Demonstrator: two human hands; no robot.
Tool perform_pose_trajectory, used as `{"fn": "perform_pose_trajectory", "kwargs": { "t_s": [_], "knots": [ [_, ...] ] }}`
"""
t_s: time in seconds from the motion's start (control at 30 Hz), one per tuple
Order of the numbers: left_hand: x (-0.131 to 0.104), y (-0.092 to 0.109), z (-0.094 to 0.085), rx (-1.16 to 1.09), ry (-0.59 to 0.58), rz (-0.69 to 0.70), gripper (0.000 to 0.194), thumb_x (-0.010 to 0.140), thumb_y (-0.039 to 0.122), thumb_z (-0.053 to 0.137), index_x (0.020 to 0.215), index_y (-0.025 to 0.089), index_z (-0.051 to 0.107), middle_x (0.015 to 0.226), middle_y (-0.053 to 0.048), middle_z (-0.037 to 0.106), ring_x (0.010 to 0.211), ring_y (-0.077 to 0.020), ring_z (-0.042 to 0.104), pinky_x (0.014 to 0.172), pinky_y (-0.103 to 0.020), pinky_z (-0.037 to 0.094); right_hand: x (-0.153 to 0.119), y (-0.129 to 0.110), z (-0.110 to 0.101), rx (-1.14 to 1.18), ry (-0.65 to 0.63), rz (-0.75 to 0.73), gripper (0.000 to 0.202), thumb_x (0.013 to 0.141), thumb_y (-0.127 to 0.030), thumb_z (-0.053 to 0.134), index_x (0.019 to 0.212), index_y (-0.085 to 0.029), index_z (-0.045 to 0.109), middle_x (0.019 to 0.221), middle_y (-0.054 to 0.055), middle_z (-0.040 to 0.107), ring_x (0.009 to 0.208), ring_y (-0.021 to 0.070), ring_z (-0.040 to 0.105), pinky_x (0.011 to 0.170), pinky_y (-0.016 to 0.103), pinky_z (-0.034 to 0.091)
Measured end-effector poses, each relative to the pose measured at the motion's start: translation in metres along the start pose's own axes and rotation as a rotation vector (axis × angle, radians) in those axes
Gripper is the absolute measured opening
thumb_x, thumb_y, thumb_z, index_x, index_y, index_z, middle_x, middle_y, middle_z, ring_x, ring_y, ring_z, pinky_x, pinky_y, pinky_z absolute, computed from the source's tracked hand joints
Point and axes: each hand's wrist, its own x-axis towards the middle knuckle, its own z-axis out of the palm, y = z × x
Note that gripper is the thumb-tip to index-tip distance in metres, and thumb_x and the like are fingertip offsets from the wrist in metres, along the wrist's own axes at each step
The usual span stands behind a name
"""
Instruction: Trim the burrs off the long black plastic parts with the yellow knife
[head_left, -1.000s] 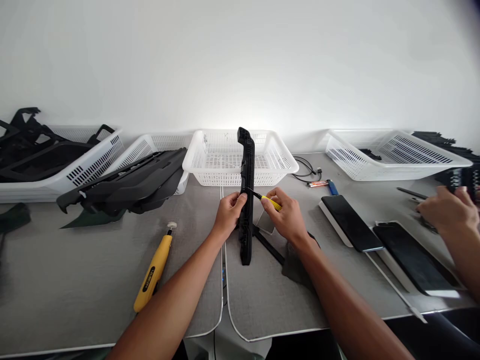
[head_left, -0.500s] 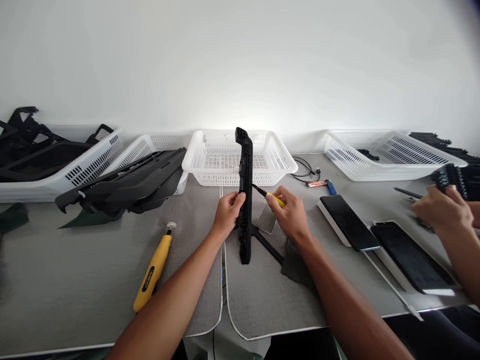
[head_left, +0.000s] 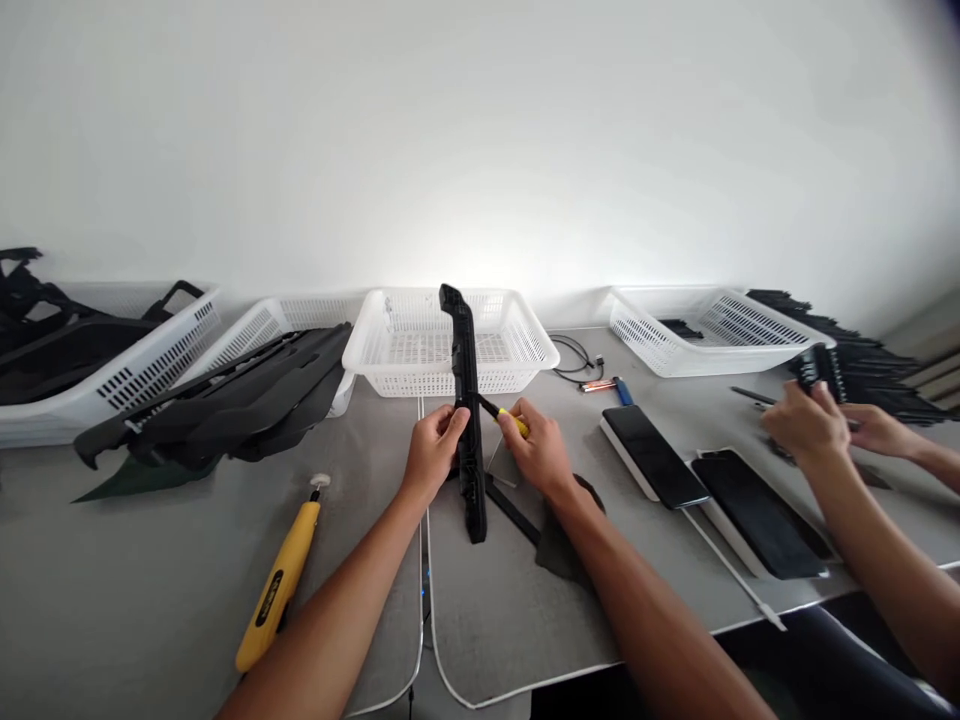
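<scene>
A long black plastic part stands nearly upright at the centre, its hooked end at the top. My left hand pinches its left edge around mid-length. In my right hand is a yellow-handled tool, fingers wrapped round the handle. The tool's dark tip meets the right edge of the black part, close to my left thumb. Beneath my right wrist lies a dark cloth, with a black strip reaching out from it behind the part.
White baskets line the wall, with black parts heaped at the left. A yellow rotary tool lies left of my forearm. Two phones on white boxes lie right; beyond them a person's hands hold a black piece.
The view has turned slightly right and up, so most things sit further left and lower. The person's second hand now shows more at the right. My grip looks the same.
</scene>
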Motion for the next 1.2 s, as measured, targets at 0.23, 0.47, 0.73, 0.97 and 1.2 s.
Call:
{"fn": "perform_pose_trajectory", "kwargs": {
  "t_s": [0.23,0.47,0.73,0.97,1.2],
  "knots": [
    [0.0,0.0,-0.007,0.201,0.135,0.123,0.038,0.09,0.054,0.072,0.103,0.023,0.056,0.082,0.003,0.061,0.063,-0.0125,0.054,0.063,-0.023,0.043,-0.001,0.002,0.005,-0.013,-0.003,-0.052,0.037,0.101,-0.054,0.048,0.081,-0.024,0.054,0.066,-0.004,0.059,0.061,0.0143,0.055,0.063,0.025,0.037],
    [0.003,0.01,-0.014,0.348,0.063,0.296,0.037,0.101,0.052,0.055,0.086,0.021,0.065,0.089,-0.003,0.064,0.075,-0.0156,0.061,0.067,-0.026,0.047,-0.005,0.003,0.017,-0.158,0.044,-0.092,0.03,0.1,-0.049,0.05,0.085,-0.024,0.056,0.072,-0.001,0.066,0.064,0.0173,0.061,0.062,0.026,0.032],
    [-0.036,0.013,-0.031,0.541,-0.073,0.227,0.053,0.097,0.051,0.062,0.145,0.029,0.059,0.135,-0.01,0.068,0.126,-0.0295,0.064,0.098,-0.041,0.056,-0.004,0.006,0.028,-0.231,0.084,-0.104,0.022,0.098,-0.041,0.053,0.084,-0.024,0.055,0.07,0.0,0.067,0.06,0.0177,0.06,0.06,0.027,0.026],
    [-0.052,-0.001,-0.037,0.627,-0.045,0.297,0.067,0.098,0.05,0.064,0.159,0.031,0.046,0.138,-0.011,0.067,0.133,-0.0323,0.058,0.113,-0.051,0.049,-0.006,0.009,0.024,-0.157,0.109,-0.132,0.011,0.083,-0.028,0.051,0.093,-0.024,0.049,0.08,0.001,0.066,0.068,0.0193,0.06,0.065,0.028,0.034],
    [-0.049,-0.004,-0.043,0.552,0.076,0.208,0.081,0.095,0.054,0.066,0.165,0.03,0.034,0.124,-0.01,0.072,0.121,-0.0294,0.068,0.103,-0.045,0.054,-0.009,0.011,0.023,-0.128,0.132,-0.14,0.013,0.078,-0.028,0.05,0.085,-0.025,0.04,0.072,-0.002,0.056,0.063,0.017,0.05,0.061,0.028,0.033]
  ]
}}
